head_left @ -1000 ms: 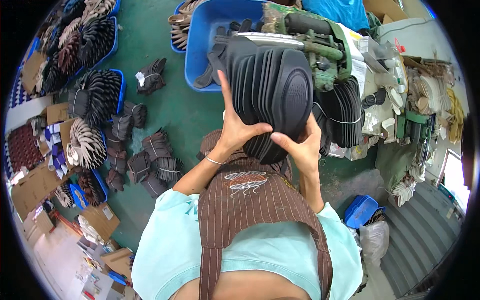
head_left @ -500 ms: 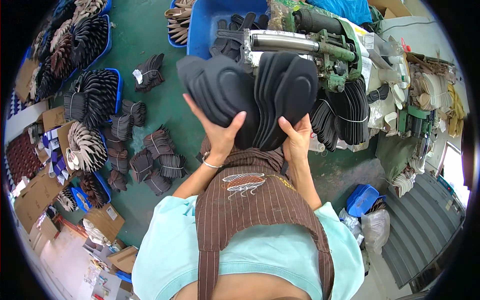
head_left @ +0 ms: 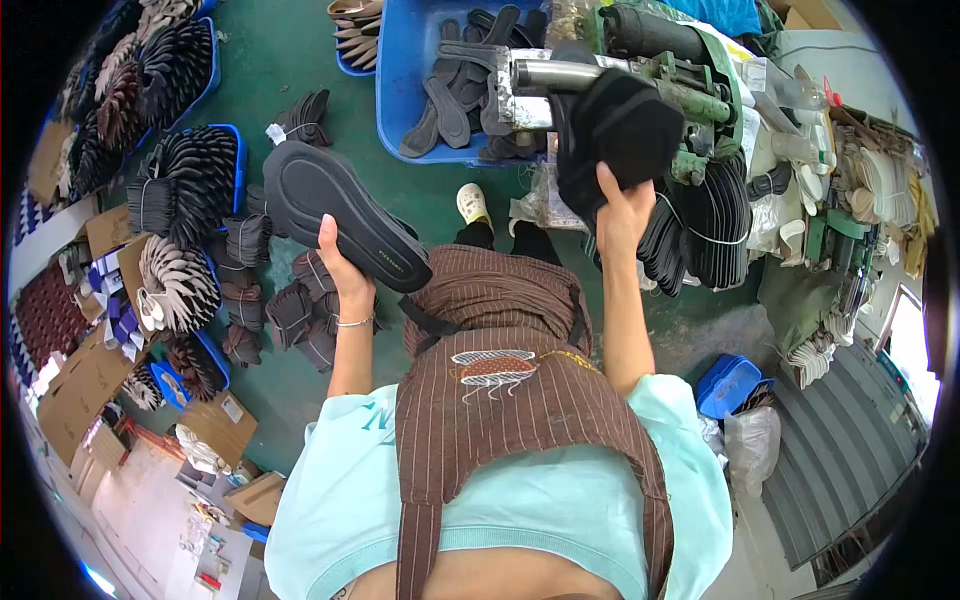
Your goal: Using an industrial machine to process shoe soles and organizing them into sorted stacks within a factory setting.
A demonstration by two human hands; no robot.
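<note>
My left hand (head_left: 348,268) is closed on a stack of black insoles (head_left: 318,192), its thumb pressed on the top one. That stack is tilted, out to the left above the floor bundles. Out to the right, my right hand (head_left: 626,218) grips a second stack of black insoles (head_left: 632,125), partly blurred, in front of the machine's metal roller (head_left: 545,74). Between the stacks and farther off, a large blue tub (head_left: 392,75) holds loose dark insoles (head_left: 449,112).
Tied bundles of dark insoles (head_left: 246,240) lie on the green floor (head_left: 330,115) at the left, beside blue crates (head_left: 241,165) packed with insoles. A green machine (head_left: 690,100) stands at the right, with a tied black insole bundle (head_left: 716,225) below it. Cardboard boxes (head_left: 213,425) sit lower left.
The two stacks, side by side before, are now wide apart. My left hand has moved left with its stack, my right hand slightly right and up. More of the blue tub shows.
</note>
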